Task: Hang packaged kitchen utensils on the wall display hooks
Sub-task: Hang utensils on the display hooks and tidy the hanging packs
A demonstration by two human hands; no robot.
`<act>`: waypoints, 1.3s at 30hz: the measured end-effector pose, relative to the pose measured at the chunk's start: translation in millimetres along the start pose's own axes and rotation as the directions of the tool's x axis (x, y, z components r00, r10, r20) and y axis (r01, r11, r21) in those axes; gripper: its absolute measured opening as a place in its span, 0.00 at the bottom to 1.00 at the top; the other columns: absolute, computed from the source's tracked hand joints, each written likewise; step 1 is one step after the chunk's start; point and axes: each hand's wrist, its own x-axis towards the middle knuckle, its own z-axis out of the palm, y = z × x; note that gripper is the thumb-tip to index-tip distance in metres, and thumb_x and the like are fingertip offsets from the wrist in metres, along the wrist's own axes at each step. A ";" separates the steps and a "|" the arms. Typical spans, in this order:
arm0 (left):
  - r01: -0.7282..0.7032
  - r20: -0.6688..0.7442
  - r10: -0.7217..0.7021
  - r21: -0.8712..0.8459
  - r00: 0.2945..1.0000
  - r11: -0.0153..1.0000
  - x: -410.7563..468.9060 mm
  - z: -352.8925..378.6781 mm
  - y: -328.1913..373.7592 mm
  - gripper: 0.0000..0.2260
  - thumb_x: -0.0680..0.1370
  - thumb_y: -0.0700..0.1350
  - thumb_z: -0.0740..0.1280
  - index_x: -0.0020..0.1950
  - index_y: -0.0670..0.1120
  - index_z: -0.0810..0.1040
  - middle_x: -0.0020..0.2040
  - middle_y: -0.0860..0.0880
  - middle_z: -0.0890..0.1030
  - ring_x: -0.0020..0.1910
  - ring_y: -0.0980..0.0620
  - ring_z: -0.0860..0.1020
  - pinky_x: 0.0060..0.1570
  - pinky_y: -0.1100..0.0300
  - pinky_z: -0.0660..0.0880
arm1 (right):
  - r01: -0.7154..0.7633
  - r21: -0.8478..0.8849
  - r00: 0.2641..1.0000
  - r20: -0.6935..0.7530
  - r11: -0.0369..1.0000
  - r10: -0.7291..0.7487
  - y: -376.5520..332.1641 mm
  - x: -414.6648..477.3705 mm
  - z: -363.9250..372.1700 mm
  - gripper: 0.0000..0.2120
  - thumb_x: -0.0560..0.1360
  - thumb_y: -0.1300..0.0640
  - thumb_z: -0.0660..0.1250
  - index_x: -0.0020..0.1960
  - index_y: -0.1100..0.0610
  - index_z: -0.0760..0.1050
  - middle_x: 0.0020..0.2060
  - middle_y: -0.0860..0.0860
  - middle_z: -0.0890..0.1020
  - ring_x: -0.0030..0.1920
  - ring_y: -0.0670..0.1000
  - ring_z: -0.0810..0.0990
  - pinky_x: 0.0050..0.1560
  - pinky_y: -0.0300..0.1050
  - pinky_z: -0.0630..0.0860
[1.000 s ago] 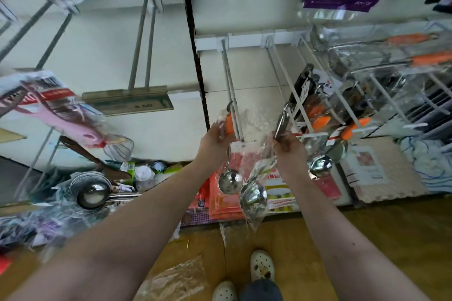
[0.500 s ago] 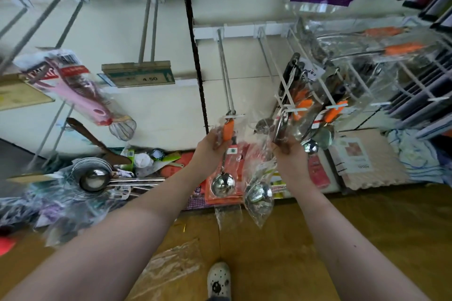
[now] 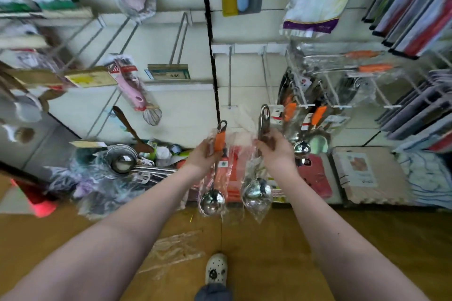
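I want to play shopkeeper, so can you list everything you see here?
orange-handled ladle: one, orange and silver, bagged, held up left of centre
steel-handled ladle: one, silver, bagged, held up right of centre
empty hooks: two, pale, on the wall, centre
pink whisk: one, pink, hanging at left
steel ladles: several, silver, piled low at left
plastic bag: one, clear, on the floor
shoe: one, white, bottom middle
left hand: one, gripping the orange handle
right hand: one, gripping the steel handle

Your left hand [image 3: 204, 154] and right hand [image 3: 277, 151] are bare, your arms [image 3: 117, 234] uncovered as far as they show, and you wear a white clog [image 3: 216, 269] with round holes, a dark charm, and a blue-grey trouser leg [image 3: 214, 293].
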 end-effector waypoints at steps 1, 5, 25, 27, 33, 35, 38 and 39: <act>-0.005 -0.031 0.004 -0.030 1.000 1.000 -9.0 -0.5 4.3 0.22 0.80 0.48 0.62 0.73 0.46 0.64 0.69 0.45 0.72 0.63 0.46 0.74 0.62 0.53 0.69 | 0.040 0.031 0.999 0.016 0.999 -0.041 -4.5 -6.4 -2.8 0.15 0.76 0.55 0.66 0.62 0.52 0.71 0.52 0.47 0.79 0.40 0.47 0.79 0.37 0.39 0.76; -0.039 -0.173 0.006 -0.189 0.985 0.981 -48.2 -1.2 11.4 0.19 0.80 0.46 0.62 0.71 0.46 0.65 0.64 0.46 0.76 0.58 0.46 0.76 0.61 0.52 0.72 | 0.177 0.138 0.981 0.052 0.974 -0.186 -21.8 -33.9 -10.5 0.13 0.75 0.58 0.67 0.54 0.46 0.68 0.43 0.41 0.79 0.38 0.45 0.81 0.36 0.40 0.79; -0.174 -0.371 -0.265 -0.813 0.890 0.555 -192.3 -47.5 -15.2 0.12 0.79 0.53 0.60 0.56 0.45 0.73 0.45 0.45 0.81 0.41 0.46 0.77 0.54 0.38 0.74 | 0.534 0.126 0.746 0.394 0.836 -0.537 -90.2 -122.4 77.5 0.09 0.74 0.48 0.69 0.44 0.53 0.74 0.35 0.44 0.76 0.36 0.44 0.74 0.41 0.41 0.71; -0.197 -0.388 -0.276 -0.824 0.879 0.532 -204.5 -54.6 -24.5 0.15 0.80 0.53 0.59 0.60 0.45 0.72 0.48 0.45 0.79 0.42 0.45 0.78 0.54 0.39 0.74 | 0.564 0.111 0.715 0.430 0.819 -0.551 -93.8 -131.9 99.6 0.13 0.73 0.46 0.69 0.45 0.56 0.75 0.36 0.48 0.78 0.37 0.49 0.76 0.43 0.47 0.73; -0.248 -0.445 -0.254 -0.795 0.859 0.554 -249.7 -83.0 -74.3 0.10 0.79 0.55 0.57 0.59 0.54 0.69 0.53 0.48 0.77 0.49 0.49 0.78 0.48 0.48 0.78 | 0.588 0.069 0.651 0.550 0.806 -0.522 -104.5 -174.7 168.0 0.16 0.73 0.44 0.68 0.39 0.55 0.71 0.32 0.48 0.74 0.33 0.49 0.72 0.35 0.43 0.67; -0.322 -0.513 -0.191 -0.744 0.837 0.586 -268.2 -91.9 -96.4 0.13 0.75 0.46 0.69 0.56 0.54 0.68 0.50 0.47 0.76 0.47 0.51 0.77 0.49 0.50 0.77 | 0.607 0.059 0.630 0.571 0.792 -0.526 -107.2 -193.8 191.2 0.16 0.73 0.45 0.69 0.35 0.53 0.68 0.28 0.46 0.72 0.30 0.46 0.70 0.32 0.42 0.63; -0.321 -0.577 -0.138 -0.620 0.805 0.716 -293.1 -106.7 -126.4 0.27 0.67 0.29 0.73 0.57 0.50 0.68 0.46 0.53 0.81 0.42 0.61 0.81 0.43 0.62 0.79 | 0.600 0.101 0.596 0.606 0.794 -0.528 -107.7 -228.4 226.9 0.18 0.73 0.47 0.69 0.32 0.53 0.66 0.25 0.46 0.70 0.28 0.46 0.68 0.32 0.43 0.63; -0.316 -0.609 -0.159 -0.596 0.777 0.738 -299.5 -110.8 -138.3 0.29 0.66 0.27 0.74 0.60 0.47 0.68 0.47 0.52 0.81 0.43 0.61 0.81 0.44 0.62 0.79 | 0.595 0.104 0.580 0.631 0.797 -0.515 -107.8 -241.9 239.1 0.18 0.73 0.46 0.69 0.32 0.53 0.67 0.26 0.46 0.71 0.28 0.47 0.70 0.32 0.43 0.64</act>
